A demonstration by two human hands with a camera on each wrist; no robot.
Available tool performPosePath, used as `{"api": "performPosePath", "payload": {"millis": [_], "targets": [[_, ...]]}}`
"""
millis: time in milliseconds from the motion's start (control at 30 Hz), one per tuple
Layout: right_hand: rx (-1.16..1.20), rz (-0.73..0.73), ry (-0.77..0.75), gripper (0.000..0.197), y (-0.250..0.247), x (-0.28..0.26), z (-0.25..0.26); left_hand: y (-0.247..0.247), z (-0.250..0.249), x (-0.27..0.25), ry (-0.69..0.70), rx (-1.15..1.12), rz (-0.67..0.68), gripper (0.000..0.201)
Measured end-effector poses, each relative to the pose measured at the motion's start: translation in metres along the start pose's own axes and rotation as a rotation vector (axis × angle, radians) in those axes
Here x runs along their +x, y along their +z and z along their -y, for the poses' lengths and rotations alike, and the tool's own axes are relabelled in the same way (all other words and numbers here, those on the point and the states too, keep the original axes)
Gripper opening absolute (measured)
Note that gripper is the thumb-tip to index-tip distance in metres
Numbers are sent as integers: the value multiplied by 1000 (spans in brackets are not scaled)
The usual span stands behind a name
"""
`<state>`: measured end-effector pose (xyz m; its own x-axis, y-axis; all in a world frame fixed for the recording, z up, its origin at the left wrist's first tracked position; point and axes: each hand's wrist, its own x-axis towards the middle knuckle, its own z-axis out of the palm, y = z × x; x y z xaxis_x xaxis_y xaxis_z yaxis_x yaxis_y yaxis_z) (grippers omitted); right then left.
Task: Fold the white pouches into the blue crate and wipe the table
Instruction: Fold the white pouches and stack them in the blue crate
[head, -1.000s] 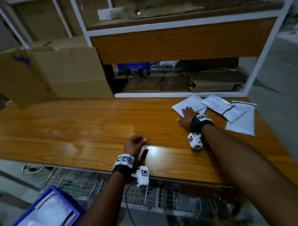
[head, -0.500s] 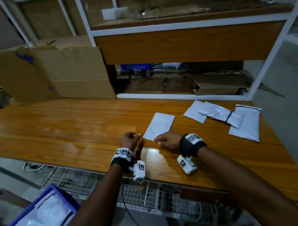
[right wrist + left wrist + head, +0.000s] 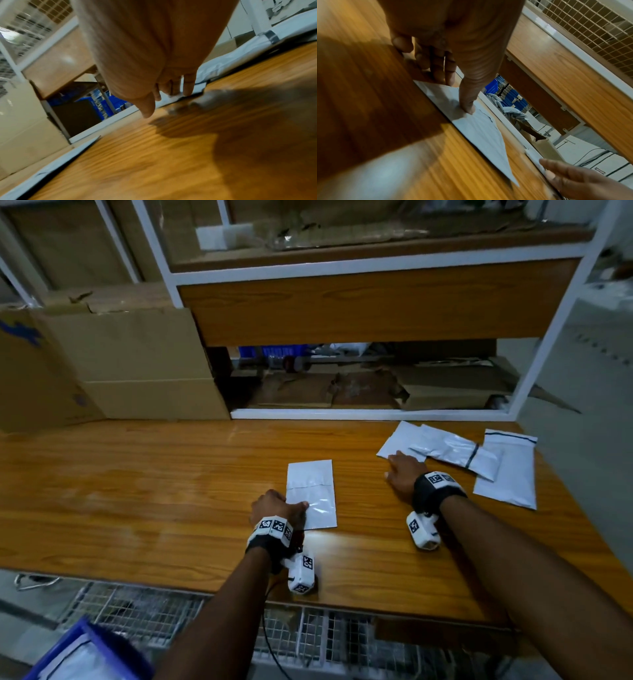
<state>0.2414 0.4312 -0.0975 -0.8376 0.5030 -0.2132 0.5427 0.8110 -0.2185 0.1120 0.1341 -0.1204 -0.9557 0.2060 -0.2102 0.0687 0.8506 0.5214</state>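
A white pouch [image 3: 313, 484] lies flat in the middle of the wooden table [image 3: 137, 491], its flap seam across it. My left hand [image 3: 291, 503] rests at its near left corner. In the left wrist view the thumb [image 3: 468, 108] presses on the pouch [image 3: 481, 129], and the other fingers [image 3: 440, 70] lie at its edge. Three more white pouches [image 3: 455, 450] overlap at the far right. My right hand [image 3: 400, 470] reaches to them, straight fingertips [image 3: 188, 90] touching the nearest pouch's edge [image 3: 199, 86]. The blue crate [image 3: 78, 652], with white pouches in it, sits below the table at bottom left.
Cardboard boxes [image 3: 130, 364] stand at the table's back left. A white-framed shelf unit [image 3: 370, 414] with a wooden panel runs along the back. A wire mesh rack [image 3: 308, 635] lies under the table's front edge. Past the table's right edge is grey floor.
My right hand dragged one pouch from the right pile to the table's middle, then went back to the pile. My left hand moved onto that pouch, which now lies squared lengthwise.
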Motion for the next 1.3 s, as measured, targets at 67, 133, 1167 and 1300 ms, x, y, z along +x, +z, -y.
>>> {"api": "performPosePath", "payload": {"millis": [67,133,1167,1300], "targets": [[-23,39,9,69,5,11,-3,-3,8,2,-26,-54,-3,60],[-37,37,-12,66,5,14,3,-8,19,4,-42,-80,-17,54],[342,180,-331,29,52,-56,151,-82,121,-20,-166,-162,-172,78],[266,-86,-161,28,44,-55,158,-84,120,-25,-214,-140,-173,75]]}}
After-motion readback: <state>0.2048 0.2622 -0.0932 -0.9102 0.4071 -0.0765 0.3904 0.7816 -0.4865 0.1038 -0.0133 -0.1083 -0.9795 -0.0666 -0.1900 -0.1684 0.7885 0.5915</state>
